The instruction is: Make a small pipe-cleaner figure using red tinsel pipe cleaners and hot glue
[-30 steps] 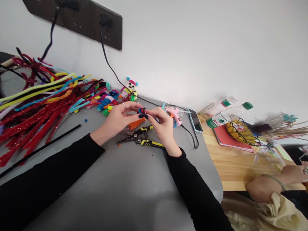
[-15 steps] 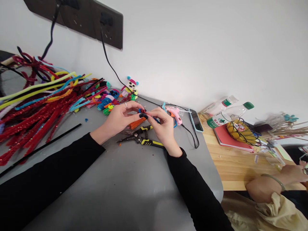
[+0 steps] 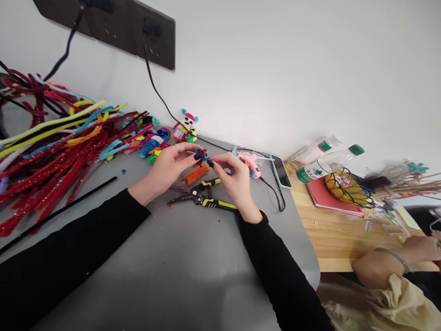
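Note:
My left hand [image 3: 172, 166] pinches a small red and blue bundle of pipe cleaner [image 3: 200, 153] between thumb and fingers. Opposite it, my right hand [image 3: 234, 177] closes its thumb and forefinger on a blue strand of the same bundle. The fingertips hide part of the piece. Below the hands lie an orange folded bunch of pipe cleaner [image 3: 196, 174] and pliers [image 3: 203, 200] with yellow and black handles. A pink glue gun [image 3: 253, 164] rests just past my right hand.
Many loose pipe cleaners [image 3: 72, 174] cover the left of the grey table [image 3: 193, 266]. Small pipe-cleaner figures [image 3: 187, 122] stand by the wall. A phone [image 3: 280, 171] lies at the right edge. Beyond are a plastic bottle [image 3: 330, 163], a wire basket [image 3: 346, 188] and another person's arm [image 3: 382, 264].
My hands have moved slightly apart, and a blue strand now shows between the fingertips. The left thumb has shifted up, and more of the orange bunch is visible beneath.

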{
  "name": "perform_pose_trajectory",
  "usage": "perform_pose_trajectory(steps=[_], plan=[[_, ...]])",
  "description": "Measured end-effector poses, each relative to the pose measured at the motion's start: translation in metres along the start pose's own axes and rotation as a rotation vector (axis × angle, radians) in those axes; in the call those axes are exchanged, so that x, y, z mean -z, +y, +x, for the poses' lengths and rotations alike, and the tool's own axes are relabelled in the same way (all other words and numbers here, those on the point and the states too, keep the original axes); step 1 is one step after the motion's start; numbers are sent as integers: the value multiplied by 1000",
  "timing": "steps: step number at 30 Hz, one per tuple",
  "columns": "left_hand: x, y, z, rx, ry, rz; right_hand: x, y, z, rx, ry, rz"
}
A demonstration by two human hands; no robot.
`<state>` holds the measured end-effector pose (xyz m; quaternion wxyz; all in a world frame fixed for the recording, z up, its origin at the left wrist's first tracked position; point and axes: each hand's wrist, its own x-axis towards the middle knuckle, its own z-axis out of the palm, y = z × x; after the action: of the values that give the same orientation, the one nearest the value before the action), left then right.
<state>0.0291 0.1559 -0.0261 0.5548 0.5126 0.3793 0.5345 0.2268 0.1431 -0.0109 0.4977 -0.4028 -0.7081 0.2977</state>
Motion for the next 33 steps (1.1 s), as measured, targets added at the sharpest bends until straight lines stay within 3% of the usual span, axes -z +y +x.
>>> perform_pose_trajectory(steps=[12, 22, 29, 33], plan=[[-3, 9, -2, 105, -118, -130, 2, -3, 1, 66, 33, 25], [-4, 5, -4, 119, -140, -50, 4, 2, 4, -11, 37, 89], [-4, 5, -2, 89, -84, -85, 4, -5, 3, 99, 13, 67], [-3, 3, -2, 96, -82, -70, 4, -9, 1, 170, 6, -60]])
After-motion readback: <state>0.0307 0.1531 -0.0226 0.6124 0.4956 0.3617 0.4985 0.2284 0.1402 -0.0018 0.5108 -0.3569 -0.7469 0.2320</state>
